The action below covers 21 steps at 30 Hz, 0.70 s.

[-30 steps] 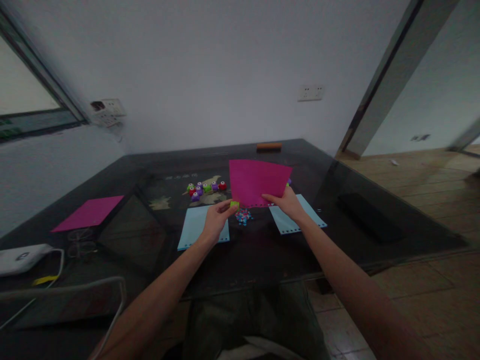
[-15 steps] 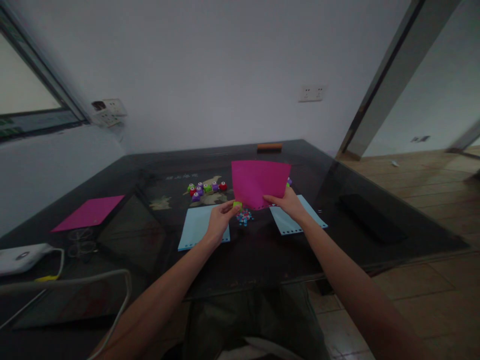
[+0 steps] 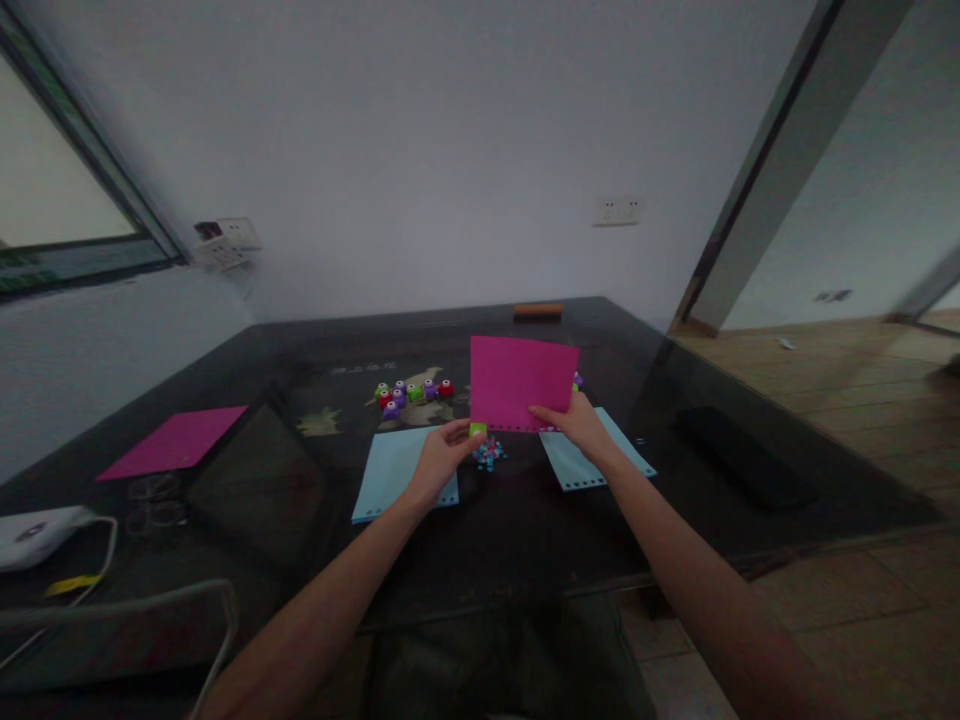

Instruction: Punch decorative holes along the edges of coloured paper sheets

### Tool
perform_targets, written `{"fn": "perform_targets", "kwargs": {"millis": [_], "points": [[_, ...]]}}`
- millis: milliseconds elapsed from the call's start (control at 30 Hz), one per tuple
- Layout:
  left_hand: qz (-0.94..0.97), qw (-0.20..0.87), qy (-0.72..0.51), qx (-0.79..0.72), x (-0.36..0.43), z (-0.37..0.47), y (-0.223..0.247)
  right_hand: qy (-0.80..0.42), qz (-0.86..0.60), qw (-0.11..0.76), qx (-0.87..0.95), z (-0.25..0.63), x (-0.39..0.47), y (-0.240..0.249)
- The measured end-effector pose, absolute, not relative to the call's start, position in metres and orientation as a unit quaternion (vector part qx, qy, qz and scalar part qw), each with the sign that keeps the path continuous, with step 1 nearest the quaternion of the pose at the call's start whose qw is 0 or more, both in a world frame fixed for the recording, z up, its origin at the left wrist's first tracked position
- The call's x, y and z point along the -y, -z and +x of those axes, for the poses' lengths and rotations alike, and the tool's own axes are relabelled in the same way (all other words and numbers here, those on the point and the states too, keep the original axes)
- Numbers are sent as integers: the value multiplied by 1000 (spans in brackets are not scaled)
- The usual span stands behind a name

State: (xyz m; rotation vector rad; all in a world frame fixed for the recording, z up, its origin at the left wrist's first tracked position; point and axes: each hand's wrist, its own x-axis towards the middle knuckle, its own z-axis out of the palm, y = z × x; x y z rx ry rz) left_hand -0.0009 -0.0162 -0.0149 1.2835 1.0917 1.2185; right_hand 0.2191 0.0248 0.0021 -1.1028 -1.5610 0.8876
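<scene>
Your left hand (image 3: 442,458) pinches a green paper punch (image 3: 478,430) on the magenta sheet (image 3: 523,381), now lower and squarer, gripped by your right hand (image 3: 576,424) above the confetti pile (image 3: 487,455) on the surface (image 3: 525,520).

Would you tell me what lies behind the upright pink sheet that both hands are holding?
Behind the pink sheet, a purple and green bit peeks out at its right edge, likely small punches like the row to the left. The dark table runs on; the rest is covered.
</scene>
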Motion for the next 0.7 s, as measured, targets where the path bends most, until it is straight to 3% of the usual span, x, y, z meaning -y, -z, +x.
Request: {"fn": "perform_targets", "kwargs": {"millis": [200, 700], "points": [[578, 474, -468, -471, 13, -7, 18, -350, -458, 500, 646, 224, -30, 2], [747, 269, -395, -462, 16, -14, 20, -356, -464, 509, 632, 226, -31, 0]]}}
